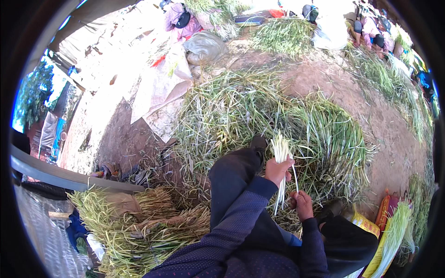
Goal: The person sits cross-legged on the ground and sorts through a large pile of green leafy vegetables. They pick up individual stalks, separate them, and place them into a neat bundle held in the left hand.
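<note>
My left hand [277, 170] grips a small bunch of long pale stalks [280, 147], which look like blanched chives. The bunch stands above the fist and its thin ends hang below. A single white stalk [295, 179] slants from beside my left fingers down to my right hand [303, 204], whose fingers pinch its lower end. Both hands are over my lap, between my spread knees. Beyond them lies a wide heap of loose green and yellowed stalks [330, 139], partly hidden by my left hand and the bunch. Fine detail of the right fingertips is hard to make out.
At lower left are stacked bundles of yellow-green stalks [118, 239] beside a grey beam [69, 175]. At right, a bundle of pale stalks [393, 236] lies on a yellow printed sack [365, 224]. Other people [182, 21] sit farther off near a pale sheet [163, 87].
</note>
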`<state>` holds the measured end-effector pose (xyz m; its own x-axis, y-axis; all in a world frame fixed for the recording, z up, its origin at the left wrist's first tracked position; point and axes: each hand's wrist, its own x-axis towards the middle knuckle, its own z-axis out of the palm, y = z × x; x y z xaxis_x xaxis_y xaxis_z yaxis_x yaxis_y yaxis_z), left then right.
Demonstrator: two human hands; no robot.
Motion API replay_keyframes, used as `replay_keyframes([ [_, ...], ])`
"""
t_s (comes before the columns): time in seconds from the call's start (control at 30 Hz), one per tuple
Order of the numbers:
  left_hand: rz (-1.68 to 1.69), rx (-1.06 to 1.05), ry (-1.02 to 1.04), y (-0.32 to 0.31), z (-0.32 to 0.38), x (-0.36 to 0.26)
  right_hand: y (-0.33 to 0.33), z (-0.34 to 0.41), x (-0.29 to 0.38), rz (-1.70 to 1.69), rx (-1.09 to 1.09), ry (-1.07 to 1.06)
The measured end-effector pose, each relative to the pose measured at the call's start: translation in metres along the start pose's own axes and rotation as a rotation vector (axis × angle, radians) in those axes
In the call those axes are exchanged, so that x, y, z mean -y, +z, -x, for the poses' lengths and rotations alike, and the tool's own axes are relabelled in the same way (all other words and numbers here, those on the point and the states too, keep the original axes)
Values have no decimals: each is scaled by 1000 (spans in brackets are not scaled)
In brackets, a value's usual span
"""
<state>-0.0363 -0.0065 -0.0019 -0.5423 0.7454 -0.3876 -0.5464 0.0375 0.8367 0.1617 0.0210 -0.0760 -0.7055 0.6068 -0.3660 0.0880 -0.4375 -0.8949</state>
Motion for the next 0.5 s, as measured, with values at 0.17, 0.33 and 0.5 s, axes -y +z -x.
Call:
replay_keyframes([
  [0.17,-46,-36,-40,-5,-3,35,6,-6,20,-45,-176,-7],
  [0.33,-189,123,-36,3,7,59,21,-22,20,20,-117,-96],
  [0.5,-165,59,-19,-2,5,42,12,-7,19,1,-5,26],
])
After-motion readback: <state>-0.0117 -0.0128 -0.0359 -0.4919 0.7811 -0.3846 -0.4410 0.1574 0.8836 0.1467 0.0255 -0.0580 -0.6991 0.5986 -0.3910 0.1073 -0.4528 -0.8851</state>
